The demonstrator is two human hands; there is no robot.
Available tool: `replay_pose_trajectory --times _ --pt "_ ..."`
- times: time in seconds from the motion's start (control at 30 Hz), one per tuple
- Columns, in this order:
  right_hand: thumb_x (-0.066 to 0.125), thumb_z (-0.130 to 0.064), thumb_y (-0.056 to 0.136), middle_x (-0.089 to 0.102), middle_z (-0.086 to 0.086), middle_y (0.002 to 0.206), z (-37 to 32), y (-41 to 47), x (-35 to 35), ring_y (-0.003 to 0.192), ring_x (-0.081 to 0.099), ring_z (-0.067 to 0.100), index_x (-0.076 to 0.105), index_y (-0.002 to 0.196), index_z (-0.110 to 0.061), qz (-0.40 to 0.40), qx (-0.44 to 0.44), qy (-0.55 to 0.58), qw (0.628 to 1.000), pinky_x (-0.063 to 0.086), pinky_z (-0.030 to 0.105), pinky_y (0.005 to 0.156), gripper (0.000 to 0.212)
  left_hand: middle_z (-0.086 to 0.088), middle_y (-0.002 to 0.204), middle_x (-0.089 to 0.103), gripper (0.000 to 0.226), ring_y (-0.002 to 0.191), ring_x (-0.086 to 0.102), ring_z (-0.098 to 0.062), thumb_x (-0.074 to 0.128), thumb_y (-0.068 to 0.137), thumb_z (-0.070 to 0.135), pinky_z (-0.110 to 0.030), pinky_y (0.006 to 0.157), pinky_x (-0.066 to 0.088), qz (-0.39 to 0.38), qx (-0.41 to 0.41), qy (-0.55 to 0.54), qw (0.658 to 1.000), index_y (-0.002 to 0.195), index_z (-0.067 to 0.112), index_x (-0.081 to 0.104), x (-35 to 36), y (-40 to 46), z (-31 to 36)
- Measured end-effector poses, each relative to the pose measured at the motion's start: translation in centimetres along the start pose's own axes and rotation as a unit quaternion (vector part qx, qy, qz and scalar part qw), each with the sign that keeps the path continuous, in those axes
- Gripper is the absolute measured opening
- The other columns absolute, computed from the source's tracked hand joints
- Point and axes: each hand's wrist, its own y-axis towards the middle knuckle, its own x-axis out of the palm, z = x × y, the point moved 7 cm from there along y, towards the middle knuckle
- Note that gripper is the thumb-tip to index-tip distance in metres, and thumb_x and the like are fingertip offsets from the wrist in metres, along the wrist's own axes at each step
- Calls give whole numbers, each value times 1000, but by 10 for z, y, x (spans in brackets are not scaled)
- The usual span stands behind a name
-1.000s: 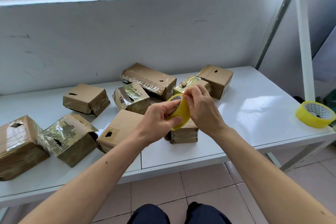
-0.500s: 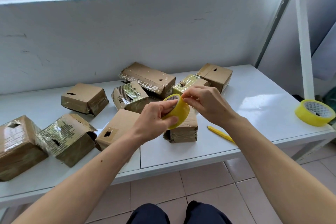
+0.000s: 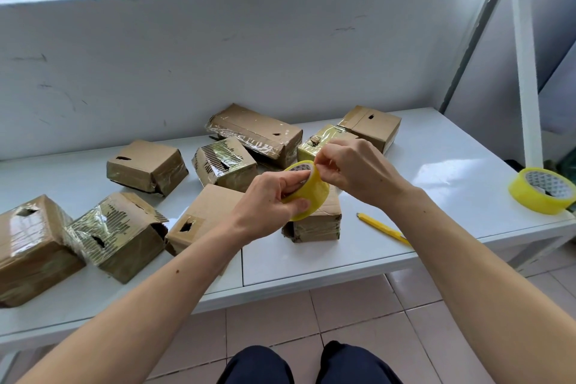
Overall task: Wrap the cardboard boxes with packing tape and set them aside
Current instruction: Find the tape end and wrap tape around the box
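— How is the yellow tape roll (image 3: 308, 192) held?
— It is gripped by the left hand (image 3: 268, 206); its edge is pinched by the right hand (image 3: 355, 173), above a small taped box (image 3: 318, 221) on the white table (image 3: 436, 165).

A packing workspace: taped cardboard boxes (image 3: 146, 165) crowd a white table (image 3: 436, 146).

The right hand (image 3: 358, 174) has slid right off the yellow packing-tape roll (image 3: 308, 193), fingertips now picking at its top edge, uncovering a yellow pen (image 3: 383, 229).
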Motion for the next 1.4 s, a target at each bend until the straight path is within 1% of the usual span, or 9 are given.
replay_pose_trajectory --times 0.17,0.3,0.4,0.6,0.77,0.9,1.1,1.27,1.4 --pt "63 -7 88 61 6 84 10 -4 2 69 58 25 64 85 -3 39 39 29 998 54 42 64 5 1 127 69 58 116 64 -7 74 83 1 -40 101 54 17 -14 -34 999 138 13 59 -3 2 -5" --pt "71 -13 90 65 -4 92 23 -10 6 84 63 12 74 100 -9 41 121 157 979 53 23 77 11 0 128 68 58 118 64 -9 74 84 1 -41 102 53 15 -13 -43 999 139 12 57 -7 4 -4" --pt "77 -16 83 69 -8 92 27 -15 8 89 66 10 77 98 -14 53 153 233 959 56 29 82 15 0 127 68 58 117 65 -10 74 85 0 -40 101 54 10 -10 -46 999 139 11 58 -6 3 -3" --pt "81 -12 77 70 1 90 32 -17 6 88 67 18 77 87 -15 66 163 306 936 58 43 79 12 6 122 70 57 109 63 5 73 85 -3 -17 92 51 13 20 -25 999 138 12 59 -3 -1 1" --pt "81 -18 72 72 0 90 32 -21 6 89 68 14 77 87 -16 82 178 358 913 57 29 79 15 8 120 68 58 106 61 11 73 84 -6 -9 89 46 13 43 -13 999 137 9 58 -1 -2 0" --pt "81 -16 71 70 -2 90 33 -22 5 87 67 10 77 86 -18 86 176 355 914 55 22 76 15 4 125 68 59 112 60 5 74 83 -3 -9 92 44 20 61 8 998 138 12 57 2 -4 -3" --pt "82 -13 74 70 1 96 28 -22 11 91 68 17 77 89 -17 84 146 322 932 60 36 81 16 4 124 68 61 112 59 1 74 84 -1 -10 91 46 39 68 8 997 139 16 55 1 -5 -6" --pt "83 -9 74 71 2 93 28 -21 13 88 68 19 78 86 -15 97 140 310 935 59 42 81 14 11 117 68 65 107 59 10 75 83 -1 -12 93 45 51 77 8 996 138 25 52 2 -8 -9" --pt "81 -16 73 71 4 95 28 -24 13 89 68 19 77 87 -13 107 146 351 919 59 34 79 15 11 120 68 65 112 60 6 74 83 0 -13 95 46 53 85 1 995 138 26 52 2 -9 -10"
